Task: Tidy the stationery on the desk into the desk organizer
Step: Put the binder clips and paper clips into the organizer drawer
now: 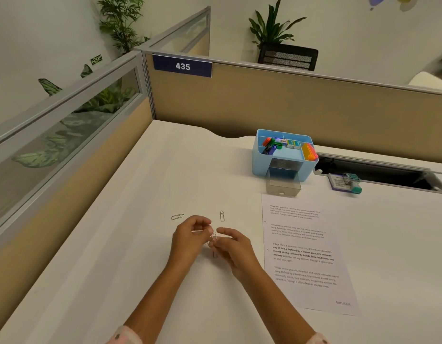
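The left hand [190, 234] and right hand [233, 247] meet over the desk [115, 244], fingertips together. Between them they pinch a few thin wire paper clips [214, 237], held roughly upright; how many is too fine to tell, and which fingers of each hand grip them is partly hidden. Both hands are curled round this small bunch.

Just beyond the left hand a clip [177, 216] lies flat on the desk, apart from the fingers. Just beyond the right hand a second loose clip [222, 216] lies pointing away. Both are bare silver wire.

To the right of the right hand, near it, lies a printed sheet [304, 254] with four short paragraphs, one in bold; the word "DUPLICATE" shows at its near corner.

Farther off, beyond and to the right of the hands, stands a light blue organizer [258, 155] with its clear drawer [283, 186] pulled out at the front. Its top compartments hold coloured items: orange, green and purple to the left, small boxes in the middle, an orange and yellow piece at the right. Right of it lies a purple packet with a teal object [345, 182], beside a dark slot in the desk.

The desk is white, walled by tan partitions [264, 100]; a dark blue plate [182, 66] reads "435". Green plants [272, 23] stand behind.
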A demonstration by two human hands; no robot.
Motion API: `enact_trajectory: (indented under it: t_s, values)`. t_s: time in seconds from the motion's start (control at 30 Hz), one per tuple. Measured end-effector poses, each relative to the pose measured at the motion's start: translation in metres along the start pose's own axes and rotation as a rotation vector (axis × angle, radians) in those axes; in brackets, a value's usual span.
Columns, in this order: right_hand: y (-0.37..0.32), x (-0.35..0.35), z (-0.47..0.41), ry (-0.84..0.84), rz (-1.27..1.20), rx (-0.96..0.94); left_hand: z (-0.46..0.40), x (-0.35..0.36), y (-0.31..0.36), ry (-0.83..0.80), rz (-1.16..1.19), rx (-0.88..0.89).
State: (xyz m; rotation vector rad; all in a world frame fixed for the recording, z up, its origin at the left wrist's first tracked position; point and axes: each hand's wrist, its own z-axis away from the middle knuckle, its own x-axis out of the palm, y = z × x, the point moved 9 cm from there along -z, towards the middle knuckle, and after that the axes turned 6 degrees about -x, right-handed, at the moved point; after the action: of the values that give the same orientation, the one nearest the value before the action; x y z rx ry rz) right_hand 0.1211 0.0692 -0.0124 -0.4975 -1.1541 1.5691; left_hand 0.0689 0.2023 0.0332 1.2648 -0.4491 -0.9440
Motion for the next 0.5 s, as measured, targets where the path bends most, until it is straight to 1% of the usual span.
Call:
enact_trajectory:
  t_s: [0.1, 0.2, 0.27, 0.37, 0.43, 0.5]
  values:
    - [0.005, 0.004, 0.005, -0.032, -0.140, 0.078, 0.004, 0.010, 0.007, 0.036, -0.071, 0.062]
    - [0.009, -0.001, 0.001, 0.019, -0.343, 0.128, 0.007, 0.022, 0.015, 0.021, -0.163, 0.145]
    - [0.007, -0.004, -0.002, 0.033, -0.421, 0.140, 0.007, 0.023, 0.022, 0.010, -0.192, 0.213]
    - [-0.003, -0.017, -0.011, 0.096, -0.402, 0.120, 0.001, 0.009, 0.030, 0.057, -0.267, 0.325]
    - [-0.017, -0.031, -0.019, 0.152, -0.369, 0.078, -0.010, -0.003, 0.024, 0.070, -0.412, 0.358]
    - [-0.039, -0.048, -0.029, 0.184, -0.312, 0.018, -0.021, -0.011, 0.010, 0.007, -0.611, 0.344]
